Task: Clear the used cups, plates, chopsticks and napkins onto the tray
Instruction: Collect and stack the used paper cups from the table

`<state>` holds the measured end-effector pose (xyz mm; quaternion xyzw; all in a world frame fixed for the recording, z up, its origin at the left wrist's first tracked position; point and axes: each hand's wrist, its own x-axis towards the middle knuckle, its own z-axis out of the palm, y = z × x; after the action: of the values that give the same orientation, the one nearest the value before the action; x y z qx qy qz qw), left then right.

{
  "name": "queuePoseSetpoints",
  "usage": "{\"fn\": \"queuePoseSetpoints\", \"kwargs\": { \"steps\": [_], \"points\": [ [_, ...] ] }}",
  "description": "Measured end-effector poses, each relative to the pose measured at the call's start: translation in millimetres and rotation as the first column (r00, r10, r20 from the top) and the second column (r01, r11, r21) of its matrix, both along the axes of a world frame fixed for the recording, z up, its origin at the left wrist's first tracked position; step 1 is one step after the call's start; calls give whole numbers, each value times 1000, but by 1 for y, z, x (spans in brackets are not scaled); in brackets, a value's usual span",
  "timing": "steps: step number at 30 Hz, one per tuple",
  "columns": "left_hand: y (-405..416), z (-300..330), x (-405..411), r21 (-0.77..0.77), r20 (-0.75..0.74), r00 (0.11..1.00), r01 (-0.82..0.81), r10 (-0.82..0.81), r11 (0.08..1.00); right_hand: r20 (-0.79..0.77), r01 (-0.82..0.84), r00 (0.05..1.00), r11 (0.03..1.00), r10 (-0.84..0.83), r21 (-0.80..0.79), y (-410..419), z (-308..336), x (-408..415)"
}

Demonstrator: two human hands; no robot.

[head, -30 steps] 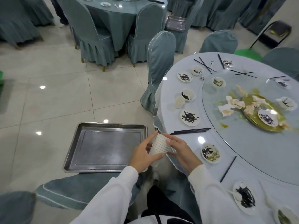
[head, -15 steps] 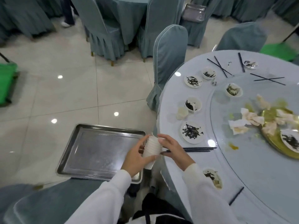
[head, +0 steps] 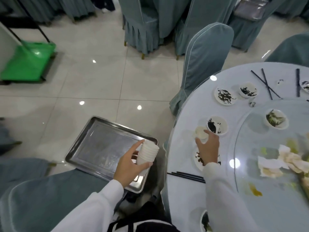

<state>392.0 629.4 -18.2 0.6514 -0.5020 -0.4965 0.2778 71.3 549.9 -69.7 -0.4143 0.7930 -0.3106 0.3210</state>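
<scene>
My right hand [head: 208,148] is hiding a soiled white plate [head: 199,159] while its fingers are closing around a crumpled white paper cup [head: 200,133]. My left hand [head: 129,163] is gripping a stack of white paper cups [head: 148,154] above the steel tray [head: 93,144].

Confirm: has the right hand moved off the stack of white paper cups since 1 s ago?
Yes. The right hand left the stack of white paper cups and reached up the round table to the single white paper cup beside the dirty bowl.
</scene>
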Motion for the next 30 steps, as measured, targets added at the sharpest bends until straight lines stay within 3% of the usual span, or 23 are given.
{"fn": "queuePoseSetpoints", "kwargs": {
  "steps": [8, 16, 20, 24, 30],
  "points": [
    [2, 5, -2, 24, -7, 997, -79, 79, 997, -68, -190, 978, 978, 196, 92, -33, -19, -20],
    [15, 11, 13, 56, -29, 990, -133, 135, 989, -132, -157, 977, 985, 165, 70, -33, -13, -7],
    [19, 13, 23, 44, -12, 989, -149, 150, 988, 86, -67, 994, 997, 70, -42, -22, 0, 12],
    [25, 15, 32, 35, -20, 990, -136, 137, 990, 347, -3, 937, 996, 35, -94, -5, 17, 37],
    [38, 14, 48, 14, -81, 995, -58, 59, 998, 522, 47, 852, 989, 32, -137, 30, 43, 87]
  ]
}}
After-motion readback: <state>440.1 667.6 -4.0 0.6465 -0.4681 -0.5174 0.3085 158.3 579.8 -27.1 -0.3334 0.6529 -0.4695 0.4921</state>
